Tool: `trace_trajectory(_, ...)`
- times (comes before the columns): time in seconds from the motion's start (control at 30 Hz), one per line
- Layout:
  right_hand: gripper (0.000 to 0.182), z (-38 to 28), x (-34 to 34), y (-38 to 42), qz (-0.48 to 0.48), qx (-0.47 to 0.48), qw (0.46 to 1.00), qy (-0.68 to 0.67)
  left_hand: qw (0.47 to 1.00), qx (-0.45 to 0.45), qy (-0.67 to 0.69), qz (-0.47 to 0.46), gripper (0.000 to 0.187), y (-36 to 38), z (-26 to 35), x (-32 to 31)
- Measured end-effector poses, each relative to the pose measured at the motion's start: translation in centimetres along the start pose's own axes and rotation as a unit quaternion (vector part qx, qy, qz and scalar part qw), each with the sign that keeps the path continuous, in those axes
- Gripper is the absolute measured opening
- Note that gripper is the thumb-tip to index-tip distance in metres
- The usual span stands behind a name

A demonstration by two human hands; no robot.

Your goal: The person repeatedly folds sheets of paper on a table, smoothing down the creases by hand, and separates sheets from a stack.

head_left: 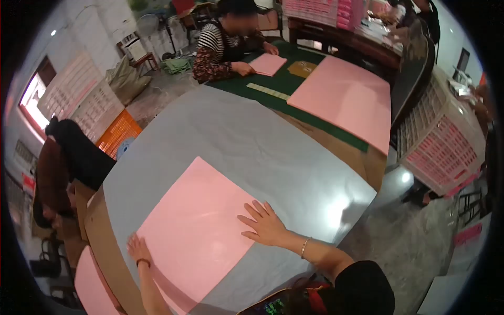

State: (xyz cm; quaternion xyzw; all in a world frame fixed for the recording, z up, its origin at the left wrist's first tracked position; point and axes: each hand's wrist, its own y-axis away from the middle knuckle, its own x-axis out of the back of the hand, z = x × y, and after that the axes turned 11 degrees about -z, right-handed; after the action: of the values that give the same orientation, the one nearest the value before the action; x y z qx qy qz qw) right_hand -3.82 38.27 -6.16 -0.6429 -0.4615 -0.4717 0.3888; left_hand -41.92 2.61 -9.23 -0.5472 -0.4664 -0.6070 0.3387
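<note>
A large pink sheet [197,210] lies flat on the grey table covering [220,118] in front of me. My right hand [263,224] rests on its right edge, fingers spread wide and palm down. At the left edge of the same sheet is my left hand [138,249], its fingers stretched out and lying flat. Neither hand grips anything.
Across the table a person [223,50] handles a small pink stack [269,64] on a green mat [226,86]. A big pink stack [346,94] lies there too. Plastic crates [446,136] stand right; another pink sheet [94,283] is lower left.
</note>
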Motion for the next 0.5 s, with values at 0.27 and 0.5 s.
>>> trace_trajectory(0.27,0.054,0.1,0.6,0.2,0.033,0.025,0.999,-0.026,0.979,0.098,-0.168,0.068,0.073,7.5,9.5,3.5)
trace_trajectory(0.5,0.056,0.4,-0.4,0.4,0.045,0.018,0.998,-0.035,0.891,-0.450,-0.064,-0.001,0.074,22.2,25.8,-0.2)
